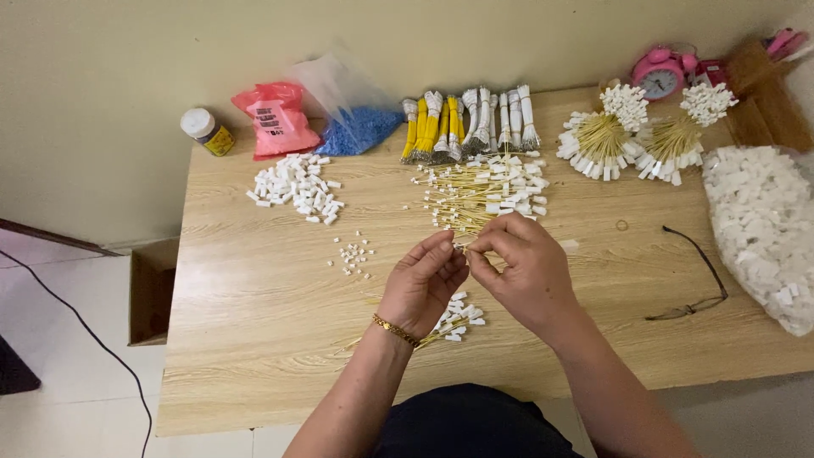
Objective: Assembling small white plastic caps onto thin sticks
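From the head camera, both hands met over the middle of the wooden table point(254, 339). The left hand point(421, 284), a gold bracelet point(395, 330) at its wrist, and the right hand point(526, 270) each pinched a thin yellow wire point(463, 245) between fingertips, just in front of the loose pile of yellow wires with white connectors point(487, 195). A small finished bunch point(454, 321) lay under the left wrist.

Bare tabletop lay to the left and along the near edge; the right side was tighter, with one pair of glasses point(697, 288) and one big bag of white connectors point(763, 229) running off the right edge. Along the far edge by the wall stood one jar point(206, 131), one red bag point(277, 119), one clear bag of blue pieces point(356, 119), a row of tied wire bundles point(471, 125) too tightly packed to count, two fanned bundles point(640, 140) and one pink alarm clock point(661, 75). Two heaps of white pieces lay left: a large one point(297, 188) and a small one point(353, 254).
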